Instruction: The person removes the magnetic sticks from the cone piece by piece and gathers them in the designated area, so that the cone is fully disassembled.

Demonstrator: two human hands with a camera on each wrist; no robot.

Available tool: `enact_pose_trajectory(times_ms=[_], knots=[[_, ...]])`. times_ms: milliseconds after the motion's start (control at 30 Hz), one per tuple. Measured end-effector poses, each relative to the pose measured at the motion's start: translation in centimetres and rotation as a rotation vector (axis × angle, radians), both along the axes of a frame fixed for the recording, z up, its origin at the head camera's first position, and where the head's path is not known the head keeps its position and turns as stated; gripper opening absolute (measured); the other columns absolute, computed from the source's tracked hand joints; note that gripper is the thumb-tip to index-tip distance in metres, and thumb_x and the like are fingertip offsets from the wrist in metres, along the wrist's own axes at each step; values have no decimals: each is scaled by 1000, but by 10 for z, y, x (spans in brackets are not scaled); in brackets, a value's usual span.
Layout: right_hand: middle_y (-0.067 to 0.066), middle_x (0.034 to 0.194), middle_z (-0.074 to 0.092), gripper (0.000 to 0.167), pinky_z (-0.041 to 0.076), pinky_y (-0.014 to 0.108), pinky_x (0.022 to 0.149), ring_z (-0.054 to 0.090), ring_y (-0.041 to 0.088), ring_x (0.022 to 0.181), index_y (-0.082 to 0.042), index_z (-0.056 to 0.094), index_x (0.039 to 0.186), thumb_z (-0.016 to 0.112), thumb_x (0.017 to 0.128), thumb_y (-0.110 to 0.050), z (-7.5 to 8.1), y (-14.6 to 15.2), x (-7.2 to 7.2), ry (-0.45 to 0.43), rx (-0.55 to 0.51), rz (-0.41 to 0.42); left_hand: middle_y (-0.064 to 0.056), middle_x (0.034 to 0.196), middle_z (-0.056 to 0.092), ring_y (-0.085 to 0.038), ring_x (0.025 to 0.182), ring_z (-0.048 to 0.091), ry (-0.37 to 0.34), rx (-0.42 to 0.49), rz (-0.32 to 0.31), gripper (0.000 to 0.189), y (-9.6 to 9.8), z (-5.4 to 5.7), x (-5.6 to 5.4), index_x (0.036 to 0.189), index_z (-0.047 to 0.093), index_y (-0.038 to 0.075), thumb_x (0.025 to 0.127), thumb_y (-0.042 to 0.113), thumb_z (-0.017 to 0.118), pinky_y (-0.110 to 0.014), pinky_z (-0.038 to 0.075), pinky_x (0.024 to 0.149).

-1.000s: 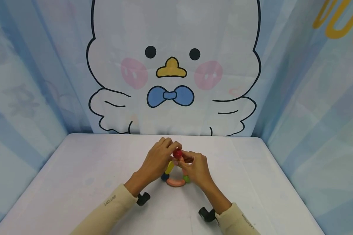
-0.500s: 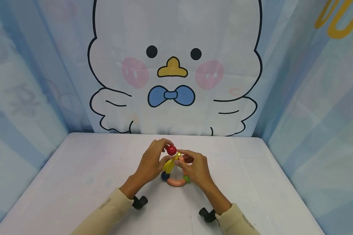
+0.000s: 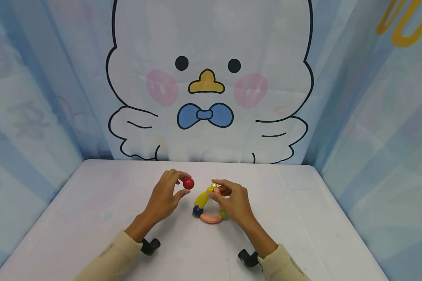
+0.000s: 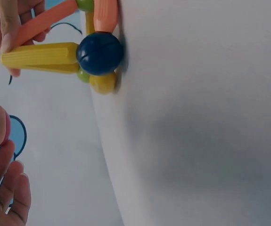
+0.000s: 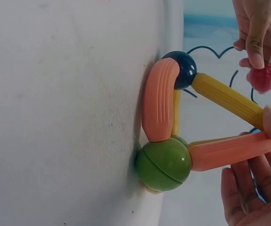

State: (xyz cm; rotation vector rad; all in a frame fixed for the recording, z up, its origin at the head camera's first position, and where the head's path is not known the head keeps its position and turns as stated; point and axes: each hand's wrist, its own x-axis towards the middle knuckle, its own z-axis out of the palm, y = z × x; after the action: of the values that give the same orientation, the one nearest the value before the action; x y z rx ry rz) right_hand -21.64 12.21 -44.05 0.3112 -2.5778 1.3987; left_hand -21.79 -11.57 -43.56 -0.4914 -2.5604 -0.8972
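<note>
While the left hand (image 3: 165, 197) pinches a red ball (image 3: 188, 183), the right hand (image 3: 232, 203) grips the stick frame's (image 3: 207, 207) top.

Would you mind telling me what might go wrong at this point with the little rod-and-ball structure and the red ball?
The right hand alone pinches the raised ends of the yellow rod and orange rod; if that pinch slips, the rods may drop onto the table. The left hand holds the red ball only at its fingertips, so it could fall and roll off.
</note>
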Motion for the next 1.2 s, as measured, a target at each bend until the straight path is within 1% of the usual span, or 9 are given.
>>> enact_pose_trajectory(times_ms=[167,367,467,633,767,900,1033,1200], knots=[[-3,96,76,42,60,23,83,70,12,90,-21,78,129,88,88,-20,0,0,1,-3,-8,6,-5,119,69,-22,106,60,-18,-20,12,48,-17,-7,-1,127,68,12,85,10,90,-40,57,87],[-1,96,76,43,60,22,82,70,12,90,-17,78,129,88,88,-18,0,1,0,4,-7,11,-6,118,69,-25,108,60,-87,-48,36,48,-36,-16,-3,128,68,10,85,9,89,-42,57,89],[-2,97,76,42,60,22,82,70,12,90,-18,78,129,88,88,-18,0,1,1,6,-8,11,-7,116,69,-26,108,60,-121,-63,42,47,-46,-19,-4,127,68,9,86,8,89,-43,57,90],[-2,96,76,41,59,21,82,70,11,89,-20,78,128,88,88,-17,-1,2,1,5,-16,15,-7,114,70,-27,107,61,-154,-89,52,45,-60,-23,-8,125,68,8,85,7,89,-44,58,90],[-2,96,76,41,59,21,81,70,11,89,-19,78,127,88,88,-17,-2,3,0,8,-19,17,-8,115,70,-27,108,62,-186,-120,46,44,-68,-25,-11,125,67,8,86,5,88,-46,59,92],[-2,96,76,41,59,21,81,70,11,89,-20,78,127,88,88,-17,-1,3,0,14,-20,19,-10,118,69,-29,110,61,-240,-134,43,43,-75,-26,-16,125,66,7,87,4,86,-48,59,95],[-2,96,76,40,59,22,81,70,11,88,-21,79,127,88,88,-17,-1,2,1,16,-22,19,-11,118,68,-30,111,61,-301,-145,63,41,-80,-28,-22,126,67,7,89,6,85,-48,59,96],[-2,96,76,40,59,22,81,70,11,89,-20,78,127,88,88,-18,-1,2,1,13,-19,20,-11,115,67,-30,111,60,-358,-169,92,40,-83,-33,-28,126,67,8,90,9,85,-48,58,98]])
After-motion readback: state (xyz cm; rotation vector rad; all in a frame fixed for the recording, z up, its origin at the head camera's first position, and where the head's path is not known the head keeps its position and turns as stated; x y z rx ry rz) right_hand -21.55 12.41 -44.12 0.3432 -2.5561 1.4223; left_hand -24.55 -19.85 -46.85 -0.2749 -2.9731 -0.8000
